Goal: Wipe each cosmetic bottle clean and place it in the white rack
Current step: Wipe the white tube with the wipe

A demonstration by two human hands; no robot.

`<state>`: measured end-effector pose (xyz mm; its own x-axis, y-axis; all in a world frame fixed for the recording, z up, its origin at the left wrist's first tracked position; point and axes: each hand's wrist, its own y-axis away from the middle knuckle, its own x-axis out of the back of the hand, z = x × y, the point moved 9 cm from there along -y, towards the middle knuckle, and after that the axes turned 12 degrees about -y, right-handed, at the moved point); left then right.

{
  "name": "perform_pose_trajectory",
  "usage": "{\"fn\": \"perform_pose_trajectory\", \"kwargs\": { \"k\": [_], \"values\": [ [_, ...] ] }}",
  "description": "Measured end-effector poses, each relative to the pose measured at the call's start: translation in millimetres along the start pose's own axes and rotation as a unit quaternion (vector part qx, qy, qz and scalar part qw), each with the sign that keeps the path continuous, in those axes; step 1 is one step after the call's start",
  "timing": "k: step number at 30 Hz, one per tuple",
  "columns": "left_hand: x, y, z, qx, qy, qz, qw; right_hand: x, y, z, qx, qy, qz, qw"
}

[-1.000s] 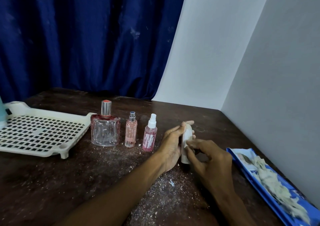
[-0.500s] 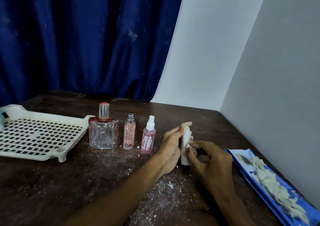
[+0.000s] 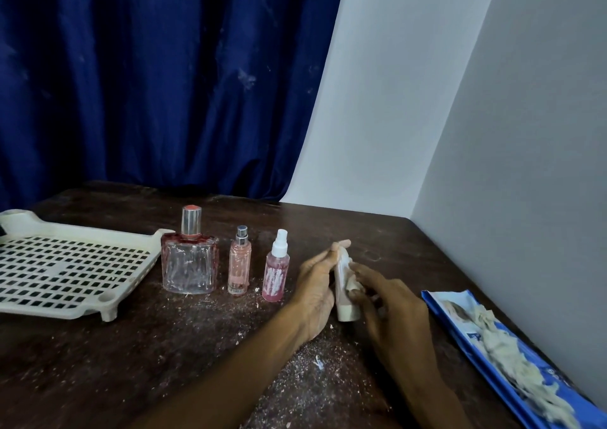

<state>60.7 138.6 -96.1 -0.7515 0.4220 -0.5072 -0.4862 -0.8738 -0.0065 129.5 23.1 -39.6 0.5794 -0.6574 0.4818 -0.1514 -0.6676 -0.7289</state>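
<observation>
The dusty dark worktop (image 3: 98, 363) carries the white rack (image 3: 85, 231) at far left and a blue wipe packet (image 3: 473, 338) at near right. Between them, the left hand (image 3: 315, 287) grips a cream tube (image 3: 345, 303) upright on the worktop, well apart from the rack. The right hand (image 3: 391, 310) pinches a crumpled wipe (image 3: 352, 284) against the tube. Left of the hands stand a glass perfume bottle (image 3: 190, 264), a slim pink bottle (image 3: 239, 264) and a pink spray bottle (image 3: 276, 272).

three standing bottles (image 3: 190, 264) (image 3: 239, 264) (image 3: 276, 274), one held tube (image 3: 345, 310), one wipe (image 3: 352, 282), one white rack (image 3: 65, 311), one blue packet (image 3: 460, 325), two hands (image 3: 315, 292) (image 3: 395, 318)
</observation>
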Motion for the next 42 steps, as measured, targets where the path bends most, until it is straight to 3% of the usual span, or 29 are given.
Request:
{"fn": "perform_pose_trajectory", "kwargs": {
  "k": [6, 12, 19, 28, 38, 42],
  "values": [
    [4.3, -1.4, -2.0, 0.015, 0.028, 0.022, 0.999, -10.6, 0.3, -8.0, 0.067, 0.048, -0.053, 0.995],
    [8.1, -2.9, 1.3, 0.015, 0.029, 0.034, 0.999, -14.4, -0.1, -2.3, 0.061, 0.059, -0.107, 0.991],
    [5.4, 0.0, 0.6, 0.013, 0.017, 0.016, 1.000, -2.3, -3.7, -10.5, 0.081, 0.045, -0.032, 0.995],
    [6.9, 2.0, 2.7, 0.011, 0.024, 0.034, 0.999, -12.7, 0.8, -16.8, 0.098, 0.073, -0.070, 0.990],
    [-5.0, 6.0, 4.6, -0.006, 0.006, 0.010, 1.000, -1.5, -2.5, -16.1, 0.093, 0.067, 0.018, 0.993],
    [-5.1, 7.1, 2.7, -0.017, -0.005, 0.001, 1.000, -0.5, 1.7, -22.4, 0.115, 0.057, 0.018, 0.992]
  ]
}}
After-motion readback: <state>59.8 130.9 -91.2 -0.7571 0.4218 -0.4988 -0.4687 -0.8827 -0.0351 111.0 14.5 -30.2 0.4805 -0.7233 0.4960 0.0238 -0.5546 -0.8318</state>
